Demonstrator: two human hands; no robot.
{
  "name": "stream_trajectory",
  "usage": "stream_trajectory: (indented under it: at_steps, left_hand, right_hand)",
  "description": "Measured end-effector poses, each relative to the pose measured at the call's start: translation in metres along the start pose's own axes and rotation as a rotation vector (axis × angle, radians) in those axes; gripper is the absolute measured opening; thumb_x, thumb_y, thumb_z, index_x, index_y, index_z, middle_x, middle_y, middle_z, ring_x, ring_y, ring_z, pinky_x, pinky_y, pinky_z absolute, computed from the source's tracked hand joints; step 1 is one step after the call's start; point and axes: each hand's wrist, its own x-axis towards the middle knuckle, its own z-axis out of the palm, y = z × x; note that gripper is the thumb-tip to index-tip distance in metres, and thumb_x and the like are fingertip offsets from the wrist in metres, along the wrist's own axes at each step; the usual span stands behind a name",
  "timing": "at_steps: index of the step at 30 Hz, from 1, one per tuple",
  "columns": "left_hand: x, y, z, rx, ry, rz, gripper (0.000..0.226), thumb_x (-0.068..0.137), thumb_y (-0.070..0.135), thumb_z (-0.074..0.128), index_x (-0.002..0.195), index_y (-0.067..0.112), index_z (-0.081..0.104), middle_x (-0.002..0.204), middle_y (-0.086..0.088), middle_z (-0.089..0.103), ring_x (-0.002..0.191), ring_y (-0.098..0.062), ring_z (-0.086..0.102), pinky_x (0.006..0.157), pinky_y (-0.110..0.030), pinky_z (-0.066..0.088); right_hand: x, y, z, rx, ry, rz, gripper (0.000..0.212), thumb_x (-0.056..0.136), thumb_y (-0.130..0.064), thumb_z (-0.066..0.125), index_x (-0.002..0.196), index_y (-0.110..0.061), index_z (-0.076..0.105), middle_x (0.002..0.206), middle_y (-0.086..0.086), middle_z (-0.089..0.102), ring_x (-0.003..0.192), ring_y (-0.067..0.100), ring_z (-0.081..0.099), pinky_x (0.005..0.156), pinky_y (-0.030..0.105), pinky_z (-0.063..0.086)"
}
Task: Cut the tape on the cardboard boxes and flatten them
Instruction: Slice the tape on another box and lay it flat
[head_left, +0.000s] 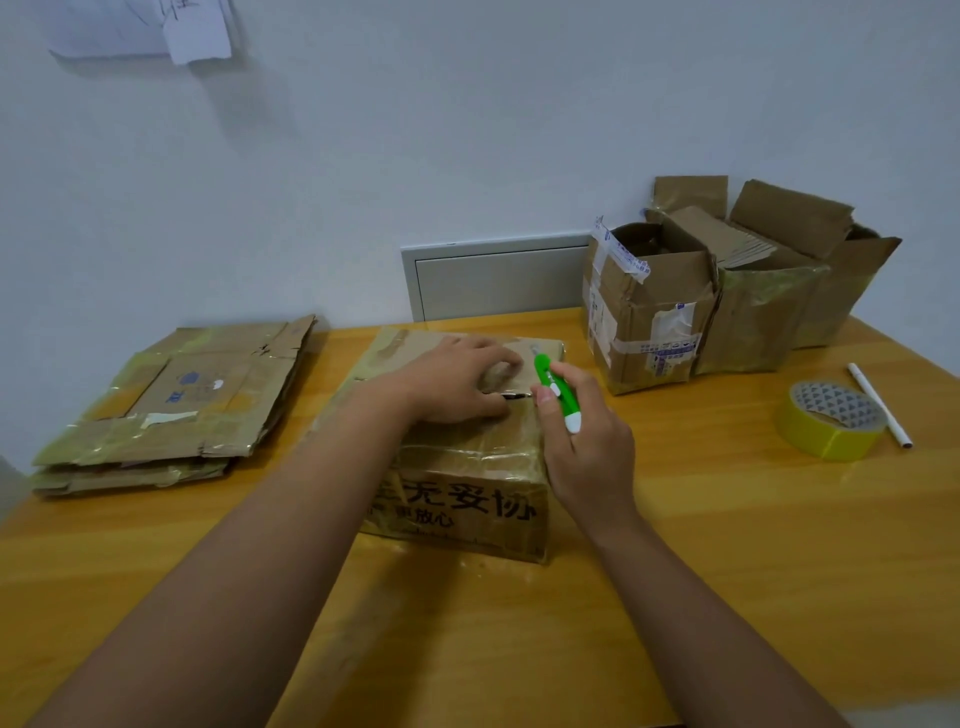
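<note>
A taped cardboard box (467, 483) with black printed characters on its front stands in the middle of the wooden table (727, 545). My left hand (457, 382) rests on the box's top, its fingers bent over the flap seam. My right hand (587, 447) grips a green and white utility knife (555, 391) at the box's right top edge, the knife's tip pointing away from me. A dark slit shows in the top between the two hands.
A stack of flattened boxes (171, 410) lies at the left. Three upright opened boxes (727, 291) stand at the back right. A roll of yellow tape (831, 426) and a white pen (878, 402) lie at the right. A wall runs close behind the table.
</note>
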Motion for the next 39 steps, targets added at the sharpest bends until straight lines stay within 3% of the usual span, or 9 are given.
stream_trajectory:
  at_steps: [4, 7, 11, 15, 17, 19, 24, 32, 39]
  left_hand:
    - [-0.002, 0.005, 0.001, 0.023, 0.104, 0.076, 0.057, 0.091, 0.03, 0.063, 0.144, 0.032, 0.043, 0.149, 0.006, 0.041, 0.13, -0.019, 0.044, 0.102, -0.032, 0.041]
    - [-0.003, 0.01, -0.001, 0.239, 0.228, 0.098, 0.055, 0.091, 0.038, 0.061, 0.142, 0.031, 0.044, 0.137, 0.007, 0.056, 0.117, -0.018, 0.056, 0.082, -0.027, 0.041]
    - [0.0, 0.012, -0.005, 0.334, 0.274, 0.085, 0.055, 0.087, 0.049, 0.059, 0.139, 0.032, 0.047, 0.12, 0.009, 0.067, 0.108, -0.02, 0.061, 0.084, -0.035, 0.051]
    - [-0.004, 0.004, 0.004, 0.349, 0.344, 0.104, 0.051, 0.089, 0.056, 0.055, 0.135, 0.034, 0.051, 0.119, 0.012, 0.068, 0.108, -0.019, 0.063, 0.08, -0.033, 0.05]
    - [-0.008, -0.002, 0.015, 0.314, 0.432, 0.185, 0.041, 0.093, 0.054, 0.049, 0.126, 0.032, 0.06, 0.114, 0.009, 0.069, 0.102, -0.021, 0.064, 0.074, -0.033, 0.048]
    - [-0.009, -0.005, 0.02, 0.308, 0.504, 0.282, 0.04, 0.094, 0.051, 0.044, 0.109, 0.026, 0.071, 0.101, 0.004, 0.069, 0.09, -0.022, 0.064, 0.068, -0.031, 0.046]
    - [-0.006, -0.009, 0.024, 0.348, 0.545, 0.353, 0.031, 0.095, 0.042, 0.049, 0.106, 0.027, 0.073, 0.102, 0.001, 0.063, 0.09, -0.019, 0.058, 0.07, -0.029, 0.04]
    - [-0.005, 0.014, 0.012, 0.278, 0.257, 0.092, 0.034, 0.101, 0.039, 0.044, 0.129, 0.03, 0.06, 0.127, 0.002, 0.061, 0.111, -0.025, 0.058, 0.086, -0.04, 0.05]
    - [-0.003, 0.028, 0.031, 0.104, 0.382, -0.085, 0.029, 0.102, 0.033, 0.045, 0.126, 0.033, 0.061, 0.133, 0.009, 0.055, 0.12, -0.019, 0.052, 0.092, -0.039, 0.047]
  right_hand:
    - [-0.002, -0.002, -0.002, -0.002, -0.003, -0.051, 0.038, 0.098, -0.039, 0.042, 0.124, -0.018, 0.059, 0.085, -0.001, 0.065, 0.068, 0.016, 0.058, 0.051, 0.024, 0.042]
    - [-0.004, -0.003, 0.0, -0.015, 0.045, -0.062, 0.037, 0.098, -0.036, 0.044, 0.124, -0.015, 0.059, 0.087, 0.0, 0.066, 0.068, 0.015, 0.059, 0.051, 0.022, 0.043]
    - [-0.006, -0.005, 0.003, 0.0, 0.094, -0.023, 0.028, 0.098, -0.023, 0.054, 0.123, -0.011, 0.059, 0.092, -0.003, 0.066, 0.069, 0.007, 0.056, 0.056, 0.008, 0.037]
    - [-0.002, -0.009, -0.008, 0.239, 0.076, 0.151, 0.025, 0.099, -0.02, 0.056, 0.124, -0.023, 0.055, 0.092, -0.014, 0.068, 0.079, 0.008, 0.067, 0.061, 0.028, 0.055]
    - [0.005, -0.009, -0.02, 0.373, 0.051, 0.2, 0.031, 0.099, -0.018, 0.053, 0.129, -0.025, 0.049, 0.098, -0.025, 0.068, 0.089, 0.006, 0.07, 0.07, 0.029, 0.059]
    - [0.01, -0.004, -0.032, 0.395, 0.014, 0.189, 0.031, 0.098, -0.019, 0.054, 0.127, -0.028, 0.05, 0.099, -0.02, 0.068, 0.086, 0.006, 0.071, 0.07, 0.03, 0.059]
    - [0.01, 0.005, -0.048, 0.336, -0.208, 0.173, 0.036, 0.093, -0.007, 0.062, 0.108, -0.04, 0.061, 0.088, -0.006, 0.068, 0.074, 0.009, 0.067, 0.067, 0.023, 0.055]
    - [0.013, 0.01, -0.055, 0.414, -0.16, 0.381, 0.01, 0.087, -0.006, 0.068, 0.085, -0.016, 0.068, 0.061, -0.01, 0.059, 0.054, 0.001, 0.052, 0.051, 0.017, 0.043]
    - [0.026, 0.01, -0.059, 0.63, -0.144, 0.596, 0.009, 0.082, -0.002, 0.071, 0.087, -0.009, 0.07, 0.054, -0.011, 0.056, 0.05, 0.003, 0.047, 0.049, 0.017, 0.037]
